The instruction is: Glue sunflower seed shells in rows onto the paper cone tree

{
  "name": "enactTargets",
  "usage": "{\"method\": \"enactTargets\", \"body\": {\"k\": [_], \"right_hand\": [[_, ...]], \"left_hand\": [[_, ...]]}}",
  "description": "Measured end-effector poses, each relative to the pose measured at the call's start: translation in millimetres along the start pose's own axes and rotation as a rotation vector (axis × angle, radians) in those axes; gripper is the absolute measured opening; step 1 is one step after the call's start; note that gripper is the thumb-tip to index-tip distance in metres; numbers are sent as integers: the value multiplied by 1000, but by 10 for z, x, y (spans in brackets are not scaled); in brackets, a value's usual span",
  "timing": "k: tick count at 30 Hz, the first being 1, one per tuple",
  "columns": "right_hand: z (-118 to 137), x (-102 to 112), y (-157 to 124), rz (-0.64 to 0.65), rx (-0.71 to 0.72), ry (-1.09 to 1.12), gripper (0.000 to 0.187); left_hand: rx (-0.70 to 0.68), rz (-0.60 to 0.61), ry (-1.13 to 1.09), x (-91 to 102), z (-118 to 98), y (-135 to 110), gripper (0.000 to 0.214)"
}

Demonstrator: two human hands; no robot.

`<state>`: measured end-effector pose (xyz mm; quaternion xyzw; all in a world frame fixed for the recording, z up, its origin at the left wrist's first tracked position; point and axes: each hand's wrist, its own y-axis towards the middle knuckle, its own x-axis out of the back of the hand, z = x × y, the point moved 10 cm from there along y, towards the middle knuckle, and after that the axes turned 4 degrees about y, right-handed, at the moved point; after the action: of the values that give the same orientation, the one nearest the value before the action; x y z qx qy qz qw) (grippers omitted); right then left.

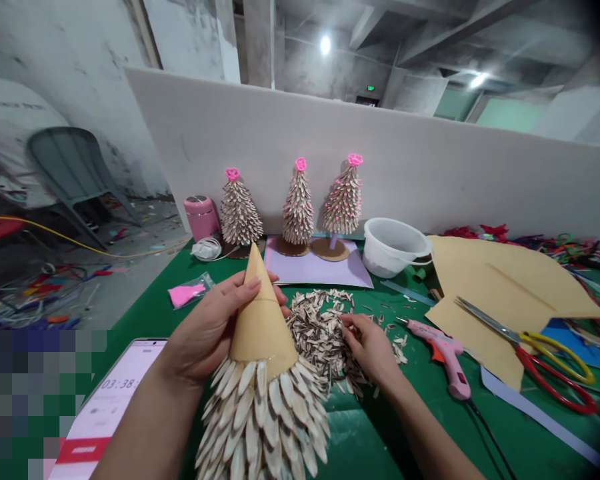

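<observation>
My left hand point(213, 323) is wrapped round the upper part of a tan paper cone point(265, 327), its tip pointing up. Overlapping rows of pale sunflower seed shells point(265, 420) cover the cone's lower half; the upper half is bare. To the right, my right hand point(373, 353) reaches into a loose pile of seed shells point(320, 333), thumb and forefinger pinched together at the pile's edge. Whatever lies between those fingertips is too small to make out. A pink hot glue gun point(445, 353) rests on the green table just right of that hand.
Three finished shell trees point(297, 210) with pink tops stand at the back, near a white bucket point(395, 247) and a pink cup point(203, 217). Scissors point(530, 360) lie on tan paper point(500, 280) at right. A phone point(115, 400) and a pink packet point(190, 291) are left.
</observation>
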<state>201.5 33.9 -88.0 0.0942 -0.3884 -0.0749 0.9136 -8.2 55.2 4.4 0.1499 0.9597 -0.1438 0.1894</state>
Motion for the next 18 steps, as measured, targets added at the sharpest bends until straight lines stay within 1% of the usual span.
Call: {"method": "enactTargets", "body": {"k": [6,11,14,18], "right_hand": [[93,-206,222,79,-2,-147,24],[145,-356,347,103,-64,-225,26],[142,-420,366,110,-102,-210,26],[122,-436,345,111,-120,-94,25]], "left_hand": [[-25,19,15,6,-3,32,18],[-32,32,25,-5,3,44,18],[-36,47,30,-23,4,35,18],[-43,51,32,-35,-5,29,18]]}}
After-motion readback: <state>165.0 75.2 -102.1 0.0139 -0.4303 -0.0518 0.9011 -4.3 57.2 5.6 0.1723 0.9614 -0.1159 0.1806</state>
